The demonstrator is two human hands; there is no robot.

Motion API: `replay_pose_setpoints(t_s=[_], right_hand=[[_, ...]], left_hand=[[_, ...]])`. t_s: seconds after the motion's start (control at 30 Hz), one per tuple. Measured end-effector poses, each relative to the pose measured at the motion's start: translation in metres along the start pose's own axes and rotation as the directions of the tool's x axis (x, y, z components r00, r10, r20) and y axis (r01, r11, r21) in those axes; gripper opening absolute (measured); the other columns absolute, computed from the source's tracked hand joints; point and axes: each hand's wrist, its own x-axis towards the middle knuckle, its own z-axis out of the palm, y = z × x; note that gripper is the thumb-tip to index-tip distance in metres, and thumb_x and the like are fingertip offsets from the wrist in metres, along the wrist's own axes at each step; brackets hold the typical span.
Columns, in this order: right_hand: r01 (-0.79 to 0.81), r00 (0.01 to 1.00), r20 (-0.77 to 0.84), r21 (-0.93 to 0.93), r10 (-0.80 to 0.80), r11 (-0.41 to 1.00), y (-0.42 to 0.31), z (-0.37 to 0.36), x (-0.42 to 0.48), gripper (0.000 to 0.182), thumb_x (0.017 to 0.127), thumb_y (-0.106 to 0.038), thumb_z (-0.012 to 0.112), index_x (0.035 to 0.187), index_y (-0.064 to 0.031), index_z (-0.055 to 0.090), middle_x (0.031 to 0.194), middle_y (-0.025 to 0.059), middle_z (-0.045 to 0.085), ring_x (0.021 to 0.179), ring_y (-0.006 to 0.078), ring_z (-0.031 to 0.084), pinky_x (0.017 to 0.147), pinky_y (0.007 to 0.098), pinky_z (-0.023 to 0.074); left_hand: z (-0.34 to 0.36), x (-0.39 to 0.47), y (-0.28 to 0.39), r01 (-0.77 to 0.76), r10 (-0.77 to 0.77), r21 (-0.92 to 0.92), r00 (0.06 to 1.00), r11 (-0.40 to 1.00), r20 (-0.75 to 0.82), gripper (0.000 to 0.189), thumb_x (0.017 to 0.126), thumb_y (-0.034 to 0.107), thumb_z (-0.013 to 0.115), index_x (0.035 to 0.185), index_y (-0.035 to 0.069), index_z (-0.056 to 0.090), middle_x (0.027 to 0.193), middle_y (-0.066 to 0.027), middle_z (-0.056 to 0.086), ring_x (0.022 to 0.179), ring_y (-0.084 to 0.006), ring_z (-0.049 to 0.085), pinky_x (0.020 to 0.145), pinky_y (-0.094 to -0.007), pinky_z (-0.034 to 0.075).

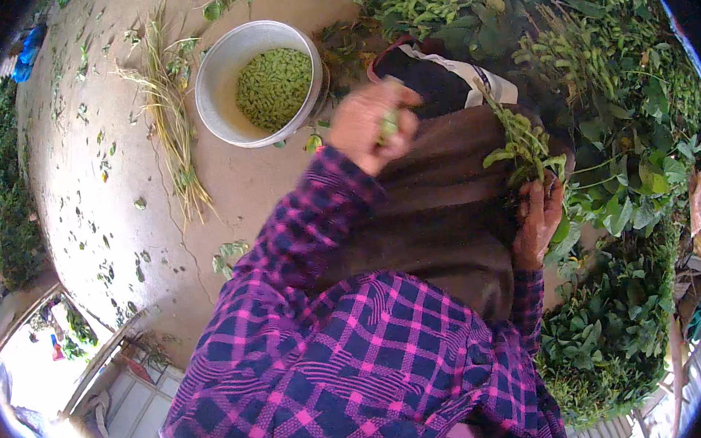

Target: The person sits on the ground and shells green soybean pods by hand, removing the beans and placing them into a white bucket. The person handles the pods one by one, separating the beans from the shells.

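My left hand (pixel 374 124), blurred, is closed around one or more green pods (pixel 389 124) above the brown cloth (pixel 442 212) over my lap. To its upper left stands a round metal pot (pixel 213 63), partly filled with green soybean pods (pixel 275 86). Over the right side of my lap, my right hand (pixel 537 216) grips the lower end of a small bunch of soybean stems (pixel 520 137), which still bears pods and points away from me.
A large heap of leafy, pod-bearing plants (pixel 617 74) lies along my right. Bare stalks (pixel 173 128) lie on the concrete floor (pixel 128 144) left of the pot, among scattered leaves. A black and white item (pixel 438 79), not clearly identifiable, sits beyond my lap.
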Motion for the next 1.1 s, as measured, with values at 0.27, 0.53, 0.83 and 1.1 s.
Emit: replay_pose_setpoints(t_s=[0.27,0.53,0.83,1.1], right_hand=[[-0.049,0.998,-0.033,0.000,0.049,0.999,0.002,0.009,-0.005,0.035,0.087,-0.021,0.052,0.117,-0.0049,0.045,0.080,-0.0003,0.054,0.066,0.0067,0.043,0.054,0.0198,0.0335],[-0.014,1.000,-0.027,0.094,0.016,0.995,-0.011,0.008,-0.009,0.025,0.084,-0.012,0.056,0.108,-0.0023,0.053,0.080,-0.0004,0.055,0.067,0.0064,0.047,0.058,0.0195,0.0386],[0.085,0.996,-0.012,-0.131,-0.087,0.988,-0.012,0.011,-0.025,0.024,0.084,-0.007,0.055,0.107,-0.0013,0.056,0.087,0.0053,0.062,0.075,0.0083,0.054,0.068,0.0233,0.0456],[0.259,0.961,0.155,-0.198,-0.230,0.945,-0.008,-0.005,-0.018,0.025,0.083,-0.006,0.053,0.107,0.0005,0.057,0.098,0.0093,0.063,0.085,0.0135,0.058,0.076,0.0245,0.0458]], left_hand=[[-0.161,-0.012,0.069,-0.002,0.829,0.976,0.529,0.217,-0.184,0.042,0.090,0.037,0.040,0.082,0.003,0.064,0.085,-0.0096,0.061,0.087,-0.0236,0.055,0.075,-0.0389,0.042],[0.001,-0.009,0.032,-0.111,0.418,0.731,0.873,0.673,-0.252,0.020,0.088,0.016,0.048,0.092,0.002,0.061,0.072,-0.0044,0.059,0.056,-0.0061,0.052,0.047,-0.0173,0.041],[0.104,0.020,-0.095,0.246,-0.328,0.461,0.939,0.853,0.105,0.024,0.089,0.028,0.050,0.090,0.004,0.055,0.064,-0.0002,0.053,0.046,-0.0068,0.046,0.040,-0.0191,0.032],[0.098,0.030,-0.103,0.382,-0.415,0.308,0.908,0.872,0.050,0.016,0.083,0.022,0.060,0.087,0.008,0.055,0.062,0.0008,0.052,0.045,-0.0071,0.046,0.036,-0.0185,0.029]])
